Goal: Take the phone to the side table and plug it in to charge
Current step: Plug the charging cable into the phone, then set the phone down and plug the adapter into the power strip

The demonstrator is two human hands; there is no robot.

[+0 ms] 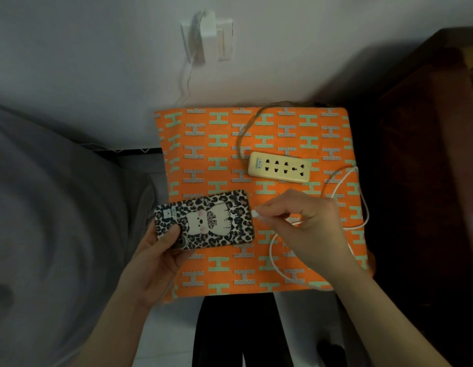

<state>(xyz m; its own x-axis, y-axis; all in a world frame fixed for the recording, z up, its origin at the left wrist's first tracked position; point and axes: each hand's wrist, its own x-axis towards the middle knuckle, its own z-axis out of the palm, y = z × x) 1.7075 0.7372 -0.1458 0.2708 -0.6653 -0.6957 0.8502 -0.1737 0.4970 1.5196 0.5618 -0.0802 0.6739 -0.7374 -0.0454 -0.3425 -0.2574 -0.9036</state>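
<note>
- Phone (203, 219): held face-down in the left hand (153, 256), leopard-print case up, above the near-left part of the orange-covered worktop (283, 128); whether resting on the cloth or just clear of it, cannot tell.
- Left hand: wrapped around the phone's left end, thumb (167, 235) pressed on the case back, fingers hidden underneath.
- Right hand (301, 221): curled, thumb and forefinger pinching the white cable (273, 256) just behind its plug tip (255, 214); tip pointing at the phone's right end, very near, apparently not yet seated.
- Cable: looping from under the right hand out toward the right edge of the worktop and back; slack enough, by the look of it, not to tug.
- Power strip (279, 167): lying beyond the right hand, well apart from the phone; nothing seen plugged into it.
- Wall charger (207, 27): farther still, above both hands, blurred; link to this cable not traceable.
- Handling, as judgement: light, rigid, flat slab; printed case probably smooth, so likely to slip under a loose grip. Best held by the long edges near the far-from-port end, as now, leaving the port end free.
- Plug: small and stiff, cable soft; pinch best kept close to the tip for aim, pushed straight in along the phone's length, never at an angle, port and tip being the fragile parts.
- Counter-pressure from the left hand likely needed, or the phone slides away.
</note>
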